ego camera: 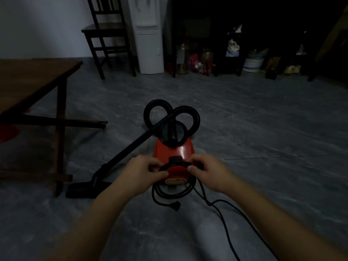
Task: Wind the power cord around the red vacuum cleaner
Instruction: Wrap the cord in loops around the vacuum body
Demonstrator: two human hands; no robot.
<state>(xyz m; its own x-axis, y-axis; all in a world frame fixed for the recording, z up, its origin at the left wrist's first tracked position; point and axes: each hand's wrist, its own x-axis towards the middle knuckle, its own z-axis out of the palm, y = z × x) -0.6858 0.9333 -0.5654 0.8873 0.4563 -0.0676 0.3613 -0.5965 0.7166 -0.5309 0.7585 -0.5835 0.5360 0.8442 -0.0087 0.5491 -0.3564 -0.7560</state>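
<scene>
The red vacuum cleaner (174,151) stands on the grey floor at the centre, its black hose (150,110) looped behind it. The black power cord (224,219) lies in loose coils around the near end of the body and trails off to the lower right; its plug (177,205) rests on the floor below the coils. My left hand (143,172) pinches a loop of cord at the left of the vacuum's near end. My right hand (207,172) pinches the cord at the right of that end.
The vacuum's black wand and floor nozzle (84,189) stretch left towards a wooden table (37,81). A dark chair (107,36) and a white appliance (148,38) stand at the back, with dim shelves of jars and clutter (216,57) to the right.
</scene>
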